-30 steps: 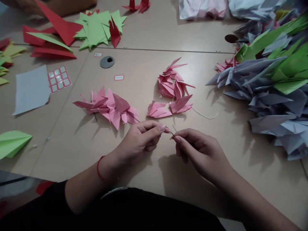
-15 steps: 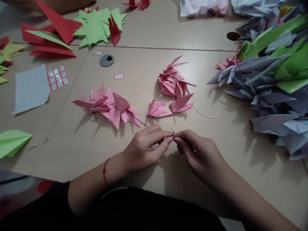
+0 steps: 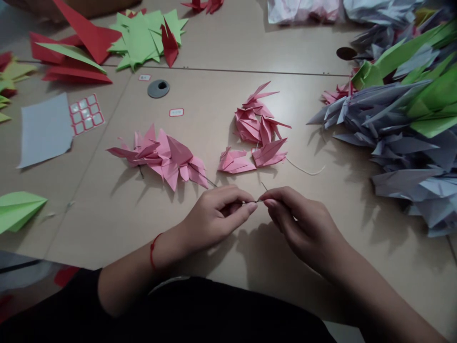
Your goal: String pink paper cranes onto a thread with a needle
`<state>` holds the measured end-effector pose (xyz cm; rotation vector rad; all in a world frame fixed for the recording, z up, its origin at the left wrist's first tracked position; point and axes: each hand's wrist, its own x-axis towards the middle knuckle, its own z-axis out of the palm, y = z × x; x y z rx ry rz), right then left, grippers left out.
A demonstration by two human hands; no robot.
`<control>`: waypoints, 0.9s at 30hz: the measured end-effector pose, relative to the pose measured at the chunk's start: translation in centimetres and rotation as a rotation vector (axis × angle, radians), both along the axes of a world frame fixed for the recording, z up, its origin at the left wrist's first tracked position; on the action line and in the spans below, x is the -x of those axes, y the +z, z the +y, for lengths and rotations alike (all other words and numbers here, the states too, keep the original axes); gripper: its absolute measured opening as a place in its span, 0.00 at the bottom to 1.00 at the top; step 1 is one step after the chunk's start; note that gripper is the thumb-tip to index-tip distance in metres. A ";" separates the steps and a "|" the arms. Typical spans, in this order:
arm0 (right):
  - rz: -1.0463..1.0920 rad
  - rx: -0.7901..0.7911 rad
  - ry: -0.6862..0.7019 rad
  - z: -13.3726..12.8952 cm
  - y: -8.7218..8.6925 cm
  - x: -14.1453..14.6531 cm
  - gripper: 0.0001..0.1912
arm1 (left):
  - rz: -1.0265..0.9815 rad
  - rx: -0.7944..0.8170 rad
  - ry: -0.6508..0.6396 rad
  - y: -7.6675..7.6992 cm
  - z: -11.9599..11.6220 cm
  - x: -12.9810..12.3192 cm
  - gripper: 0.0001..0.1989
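A dark string runs from a strand of pink origami cranes to my hands. My left hand pinches the string between thumb and index finger. Opposite it, my right hand is closed on the same string, whose short end pokes up above the fingertips. Between the two pinches the string crosses over itself in a small knot or twist. Just beyond my hands lies a second, curved strand of pink cranes, with a white thread trailing from it.
Grey and green folded paper is heaped at the right. Green folded pieces and red paper lie at the back left. A grey sheet, a label sheet and a cable-hole cover are on the table.
My hands have moved slightly apart, and the small loop between the fingertips has drawn down into a tighter crossing. The string's end now stands above my right fingers. The pink strands stay put.
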<state>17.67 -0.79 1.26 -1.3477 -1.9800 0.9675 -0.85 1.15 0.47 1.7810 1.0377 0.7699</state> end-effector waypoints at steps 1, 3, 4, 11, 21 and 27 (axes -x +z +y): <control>0.045 0.041 -0.013 0.0 0.2 0.0 0.07 | -0.036 0.104 0.023 0.2 0.1 0.1 0.05; 0.133 0.131 -0.014 -0.1 0.3 0.0 0.08 | -0.107 0.261 0.046 0.5 0.2 0.2 0.06; 0.175 0.176 -0.009 -0.2 0.3 0.1 0.09 | -0.133 0.308 0.047 0.6 0.2 0.2 0.06; 0.252 0.301 -0.035 -0.5 0.1 0.6 0.07 | -0.100 0.368 0.002 0.6 0.1 0.1 0.07; 0.237 0.278 -0.021 -0.5 0.1 0.6 0.07 | -0.090 0.317 0.048 0.4 0.0 -0.1 0.07; 0.290 0.058 -0.089 -0.8 -0.2 0.7 0.09 | -0.258 0.523 0.100 0.9 0.4 0.0 0.06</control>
